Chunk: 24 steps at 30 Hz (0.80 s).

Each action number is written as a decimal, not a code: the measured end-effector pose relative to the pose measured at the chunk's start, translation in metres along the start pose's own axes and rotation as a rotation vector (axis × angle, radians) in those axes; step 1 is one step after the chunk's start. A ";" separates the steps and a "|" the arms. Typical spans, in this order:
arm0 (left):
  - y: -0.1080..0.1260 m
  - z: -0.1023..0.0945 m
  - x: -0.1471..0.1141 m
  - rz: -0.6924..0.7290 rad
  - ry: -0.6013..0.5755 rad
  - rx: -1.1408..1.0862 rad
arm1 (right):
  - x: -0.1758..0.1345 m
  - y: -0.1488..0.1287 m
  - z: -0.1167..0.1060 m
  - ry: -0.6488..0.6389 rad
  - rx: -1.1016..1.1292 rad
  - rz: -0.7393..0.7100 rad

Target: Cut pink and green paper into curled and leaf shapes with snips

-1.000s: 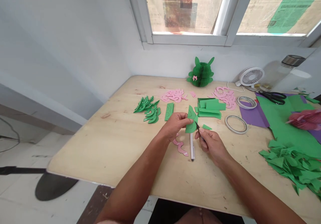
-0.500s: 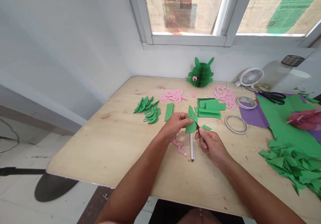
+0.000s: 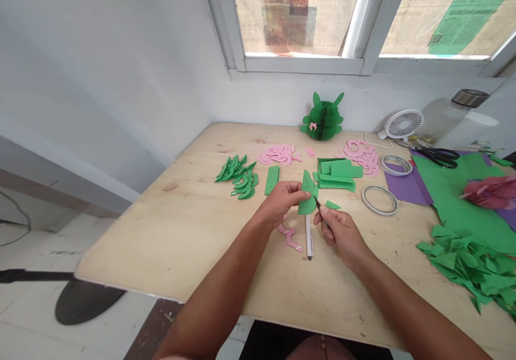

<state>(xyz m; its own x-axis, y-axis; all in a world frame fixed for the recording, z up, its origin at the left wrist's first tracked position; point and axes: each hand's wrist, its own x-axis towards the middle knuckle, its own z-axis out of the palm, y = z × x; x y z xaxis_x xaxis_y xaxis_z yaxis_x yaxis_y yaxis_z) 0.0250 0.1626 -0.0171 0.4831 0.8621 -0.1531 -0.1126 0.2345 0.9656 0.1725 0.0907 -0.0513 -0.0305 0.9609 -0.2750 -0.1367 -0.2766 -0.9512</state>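
Note:
My left hand pinches a folded green paper piece between thumb and fingers. Curved lines are drawn on it, and part of its edge is rounded. Closed around the handles of small dark scissors, my right hand keeps their blades at the right edge of the paper. Most of the handles are hidden by the fingers. Below the paper lies a white pen, with a wavy pink paper cutout beside it, partly under my left hand. A green offcut rests just right of the blades.
Green cutouts, a marked green strip and pink cutouts lie left. Folded green paper, a tape roll, black scissors and green scraps lie right. Behind stand a green paper figure and a fan.
The scissors look slightly narrower at the paper's edge, and my right hand has shifted very little. My left hand and the green paper stay in almost the same place.

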 end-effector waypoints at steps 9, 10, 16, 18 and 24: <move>0.000 0.001 0.000 -0.004 0.007 -0.008 | -0.001 -0.002 0.002 0.018 0.006 -0.003; 0.000 0.001 0.000 -0.012 0.012 -0.002 | -0.001 -0.002 0.002 0.020 0.010 -0.002; -0.002 0.000 0.001 -0.029 0.016 -0.003 | -0.001 0.000 0.001 0.020 0.018 -0.012; -0.002 0.000 0.001 -0.024 0.019 -0.013 | -0.001 0.000 0.001 0.019 0.019 -0.016; -0.001 0.001 0.001 -0.008 0.025 -0.018 | -0.001 -0.001 0.001 0.013 0.014 -0.011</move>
<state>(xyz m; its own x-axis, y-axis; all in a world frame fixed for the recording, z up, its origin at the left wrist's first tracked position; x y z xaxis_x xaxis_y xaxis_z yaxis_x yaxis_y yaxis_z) 0.0263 0.1625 -0.0184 0.4623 0.8710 -0.1662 -0.1243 0.2492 0.9604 0.1713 0.0901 -0.0497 -0.0156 0.9637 -0.2665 -0.1513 -0.2658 -0.9521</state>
